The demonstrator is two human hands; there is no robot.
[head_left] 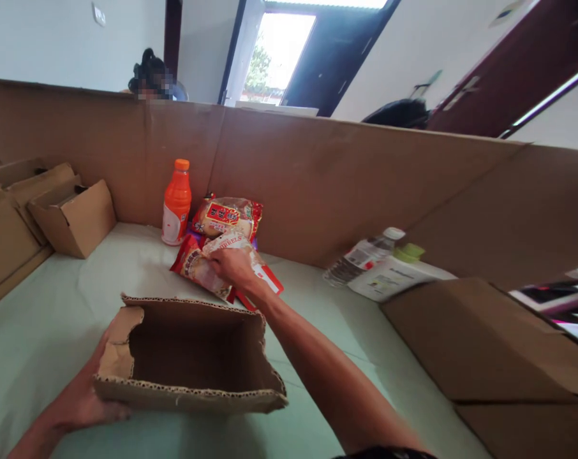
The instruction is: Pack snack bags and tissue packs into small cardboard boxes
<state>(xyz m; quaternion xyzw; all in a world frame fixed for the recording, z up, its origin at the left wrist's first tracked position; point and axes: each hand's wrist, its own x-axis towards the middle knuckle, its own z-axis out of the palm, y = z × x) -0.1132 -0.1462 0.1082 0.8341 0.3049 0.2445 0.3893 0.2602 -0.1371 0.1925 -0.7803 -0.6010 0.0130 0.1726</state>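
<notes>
1. Cardboard box [188,396], open at the top, is held low before the person, over the pale green worktop [140,268]; whether it rests there, I can't tell.
2. Left hand [81,398] comes up from the lower left; its grip is closed round the box's left end, fingertips showing below the near wall.
3. Right forearm [312,357] slants from the lower right, past the box's right end; the right hand [231,264] is over the packets, knuckles up, fingers curled at a red-ended packet [203,274]; whether that grip pinches it, I can't tell.
4. Orange bottle [177,204] stands upright just beyond, beside the packets.
</notes>
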